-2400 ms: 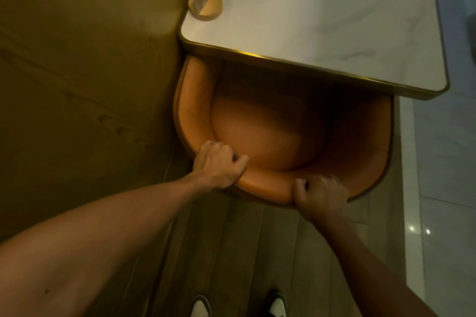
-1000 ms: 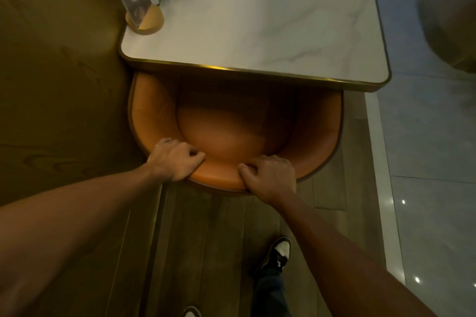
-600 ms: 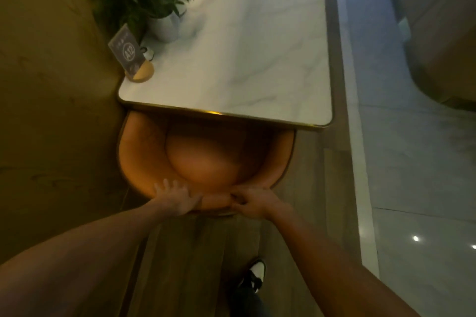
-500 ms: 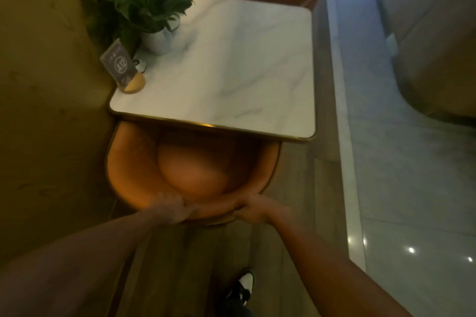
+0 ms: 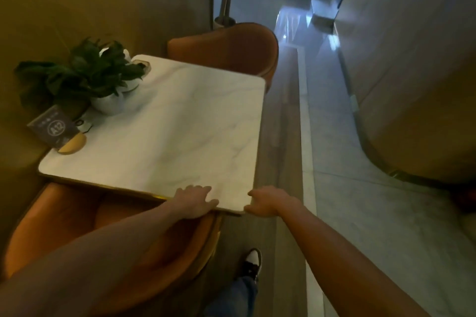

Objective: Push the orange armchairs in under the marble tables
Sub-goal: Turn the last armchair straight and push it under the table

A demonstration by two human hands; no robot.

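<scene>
Both hands, left (image 5: pixel 193 201) and right (image 5: pixel 268 202), lay open at the table (image 5: pixel 164 131) near corner. Armchair (image 5: pixel 64 221) looked heavy, rigid; best pushed at backrest rim.

Both hands are at the near right corner of the square white marble table (image 5: pixel 175 131): the left hand (image 5: pixel 193 202) lies flat on its edge, the right hand (image 5: pixel 265 201) at the corner. A rounded orange leather armchair (image 5: pixel 64 219) sits lower left, another orange armchair (image 5: pixel 231 46) at the table's upper side. A leafy potted plant (image 5: pixel 87 77) and an A12 sign (image 5: pixel 55 128) stand at the table's left.
</scene>
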